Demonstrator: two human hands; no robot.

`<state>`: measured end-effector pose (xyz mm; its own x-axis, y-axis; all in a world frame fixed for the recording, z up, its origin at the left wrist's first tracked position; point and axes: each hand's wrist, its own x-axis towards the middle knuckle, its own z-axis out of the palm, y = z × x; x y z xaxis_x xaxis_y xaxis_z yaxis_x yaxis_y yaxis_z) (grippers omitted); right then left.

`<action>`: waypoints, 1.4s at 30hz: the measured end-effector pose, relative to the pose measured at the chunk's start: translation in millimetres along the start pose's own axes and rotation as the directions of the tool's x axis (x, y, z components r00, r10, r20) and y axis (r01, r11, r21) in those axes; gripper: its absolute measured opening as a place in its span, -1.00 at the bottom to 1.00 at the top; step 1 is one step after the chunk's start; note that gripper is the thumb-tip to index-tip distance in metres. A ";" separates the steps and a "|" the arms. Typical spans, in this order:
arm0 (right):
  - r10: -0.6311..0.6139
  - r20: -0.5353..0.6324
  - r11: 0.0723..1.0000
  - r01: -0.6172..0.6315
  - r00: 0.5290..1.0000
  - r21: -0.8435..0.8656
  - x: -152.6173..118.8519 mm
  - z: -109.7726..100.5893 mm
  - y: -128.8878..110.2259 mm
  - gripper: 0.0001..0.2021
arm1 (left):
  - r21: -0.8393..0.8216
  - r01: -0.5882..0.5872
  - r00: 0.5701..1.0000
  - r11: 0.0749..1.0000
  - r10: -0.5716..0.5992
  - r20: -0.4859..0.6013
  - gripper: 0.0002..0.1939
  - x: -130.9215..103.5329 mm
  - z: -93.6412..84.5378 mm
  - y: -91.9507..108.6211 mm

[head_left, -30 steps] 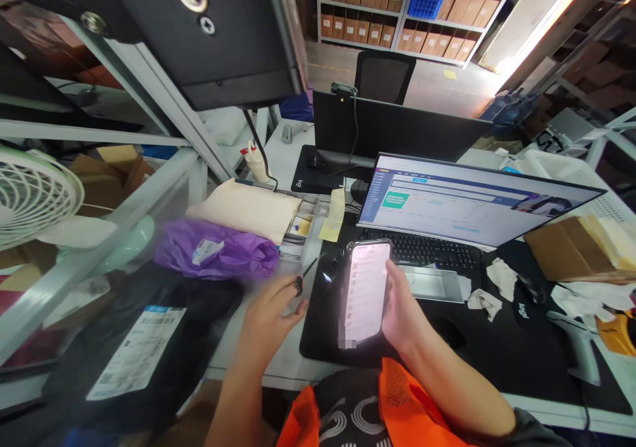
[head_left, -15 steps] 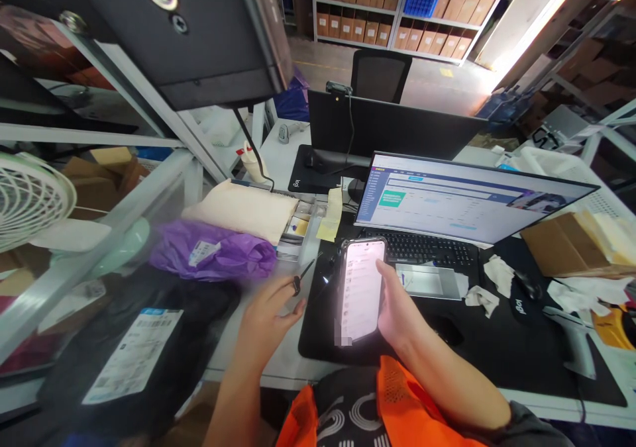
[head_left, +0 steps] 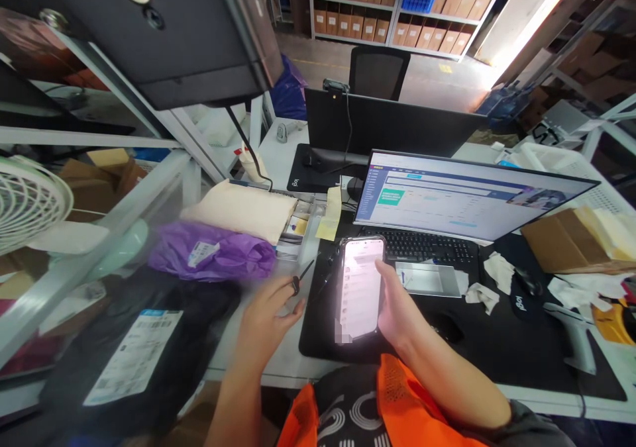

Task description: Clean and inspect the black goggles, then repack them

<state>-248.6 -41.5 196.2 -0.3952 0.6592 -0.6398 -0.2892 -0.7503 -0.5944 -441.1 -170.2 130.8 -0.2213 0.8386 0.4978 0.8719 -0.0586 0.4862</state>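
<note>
In my right hand [head_left: 395,311] I hold a smartphone [head_left: 362,295] upright, its bright screen facing me and showing a list. My thumb rests on the screen's right edge. A slim pair of black scissors [head_left: 301,279] hangs at the fingers of my left hand [head_left: 268,321], a loop around a finger and the thin end pointing up and right. The left thumb stands apart below. Left of that hand lies a purple plastic bag [head_left: 233,255] with a label. Behind the phone is a black keyboard [head_left: 427,245].
A lit monitor [head_left: 447,198] stands behind the keyboard. A clear box [head_left: 430,280], crumpled tissues [head_left: 481,298] and a barcode scanner [head_left: 576,341] lie on the right. At the left are a black labelled parcel [head_left: 134,354] and a fan [head_left: 30,202]. Overhead hangs a dark box-shaped device [head_left: 199,43].
The list on the phone's screen looks different. Both hands keep nearly the same place and hold; the view has shifted slightly.
</note>
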 end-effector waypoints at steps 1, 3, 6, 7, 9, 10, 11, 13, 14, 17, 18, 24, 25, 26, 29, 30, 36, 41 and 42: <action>0.006 0.016 1.000 -0.006 1.000 -0.005 -0.2 -0.1 -0.1 -0.56 | 0.001 0.006 1.000 1.000 -0.006 -0.007 -0.75 0.1 0.4 0.2; 0.027 0.046 0.999 -0.025 0.999 -0.027 -1.4 -0.7 0.3 -0.55 | 0.017 0.025 0.999 1.000 -0.024 -0.035 -0.81 1.3 1.4 0.8; 0.048 0.103 0.995 -0.039 0.994 -0.090 -5.5 -4.8 2.6 -0.56 | 0.046 0.072 0.994 0.996 -0.067 -0.088 -0.84 5.5 2.9 3.6; 0.047 0.133 0.993 -0.032 0.990 -0.116 -7.4 -7.5 3.9 -0.57 | 0.046 0.093 0.991 0.995 -0.087 -0.102 -0.84 7.6 3.4 5.3; 0.033 0.202 0.986 0.002 0.979 -0.168 -11.3 -15.3 7.3 -0.58 | 0.022 0.148 0.980 0.989 -0.144 -0.141 -0.82 12.8 4.2 10.1; 0.021 0.224 0.980 0.024 0.974 -0.196 -13.1 -20.4 9.3 -0.58 | -0.001 0.185 0.969 0.983 -0.183 -0.166 -0.81 15.8 4.6 13.1; 0.009 0.234 0.973 0.046 0.972 -0.228 -14.8 -26.0 11.5 -0.57 | -0.029 0.222 0.957 0.974 -0.224 -0.187 -0.81 19.1 5.0 16.6; -0.014 0.222 0.954 0.080 0.975 -0.290 -17.8 -38.1 16.2 -0.56 | -0.095 0.288 0.934 0.953 -0.302 -0.192 -0.82 26.4 5.6 24.6; -0.022 0.210 0.945 0.089 0.977 -0.315 -19.1 -43.9 18.5 -0.55 | -0.128 0.315 0.927 0.941 -0.334 -0.174 -0.81 30.0 5.7 28.9; -0.015 0.190 0.934 0.081 0.982 -0.349 -23.2 -56.8 24.1 -0.52 | -0.215 0.356 0.920 0.909 -0.381 -0.091 -0.80 39.3 6.4 42.7; -0.010 0.185 0.932 0.076 0.983 -0.353 -24.4 -59.4 25.3 -0.51 | -0.236 0.362 0.919 0.902 -0.388 -0.072 -0.80 41.5 7.0 47.3; -0.024 0.181 0.930 0.088 0.983 -0.356 -28.1 -67.9 27.8 -0.51 | -0.255 0.371 0.924 0.893 -0.382 0.007 -0.83 46.4 12.4 69.2; -0.034 0.181 0.929 0.098 0.983 -0.357 -28.0 -69.7 28.0 -0.52 | -0.256 0.374 0.924 0.892 -0.383 0.013 -0.83 46.7 12.7 71.9; -0.042 0.177 0.927 0.104 0.983 -0.359 -28.0 -71.4 28.1 -0.53 | -0.257 0.376 0.923 0.890 -0.385 0.017 -0.84 46.9 12.7 74.2; -0.045 0.163 0.922 0.104 0.986 -0.372 -27.9 -74.8 28.0 -0.53 | -0.259 0.382 0.920 0.887 -0.391 0.018 -0.84 47.5 12.8 79.9; -0.042 0.165 0.920 0.102 0.985 -0.377 -28.1 -75.0 27.8 -0.52 | -0.261 0.384 0.919 0.886 -0.393 0.019 -0.83 47.6 13.2 81.4; -0.013 0.191 0.921 0.086 0.981 -0.379 -32.2 -68.6 25.5 -0.54 | -0.265 0.382 0.921 0.886 -0.389 0.027 -0.80 47.2 18.0 87.0; 0.024 0.162 0.943 0.032 0.986 -0.331 -36.0 -62.9 21.7 -0.51 | -0.259 0.369 0.926 0.893 -0.377 0.018 -0.81 47.1 15.7 88.1; 0.028 0.160 0.946 0.025 0.987 -0.323 -36.1 -62.5 21.2 -0.52 | -0.254 0.365 0.927 0.896 -0.375 0.010 -0.81 47.0 14.9 87.6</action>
<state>-186.0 -78.1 176.2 -0.5376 0.6213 -0.5700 -0.0018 -0.6769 -0.7361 -368.6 -127.8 186.0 -0.5278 0.8045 0.2724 0.5890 0.1157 0.7998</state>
